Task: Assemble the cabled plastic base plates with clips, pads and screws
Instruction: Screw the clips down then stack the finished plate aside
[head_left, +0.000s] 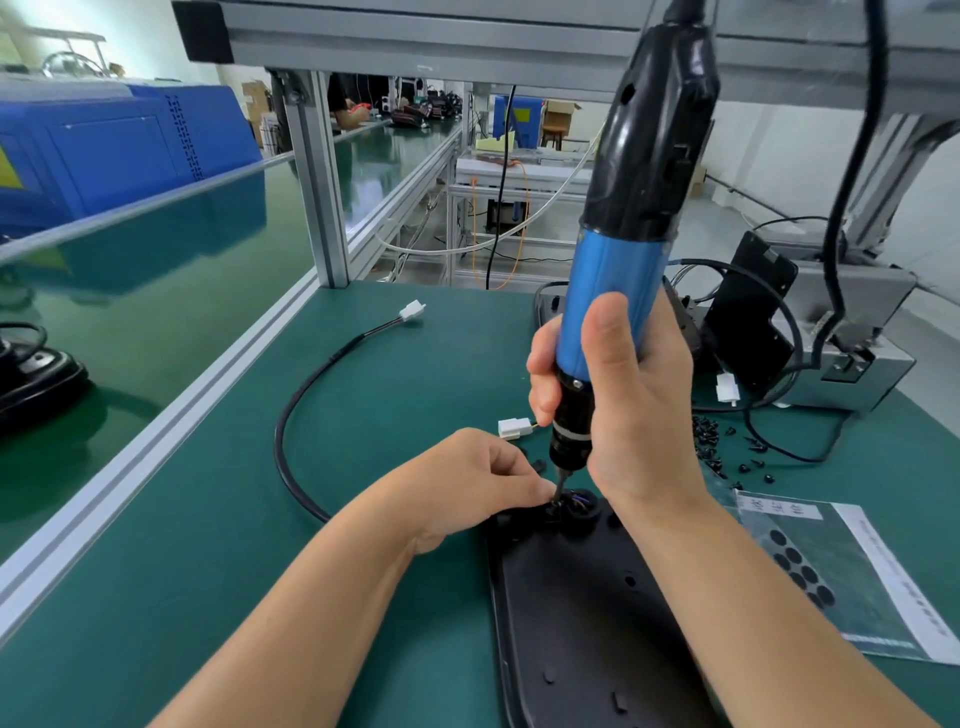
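A black plastic base plate (582, 608) lies flat on the green mat, near the front. Its black cable (291, 410) loops left and ends in a white connector (412, 310). My right hand (628, 395) grips a blue and black electric screwdriver (618, 270) upright, its bit down at the plate's far end by the cable entry. My left hand (478, 480) pinches a small part, a screw or clip, right at the bit tip (561, 491); what it is stays hidden by my fingers. A second white connector (514, 428) lies just behind my left hand.
Loose black screws (727, 447) are scattered right of the screwdriver. A sheet of round black pads (810, 571) lies at the right front. More black plates (753, 317) and a grey metal box (857, 332) stand at the back right. An aluminium rail (171, 415) borders the mat on the left.
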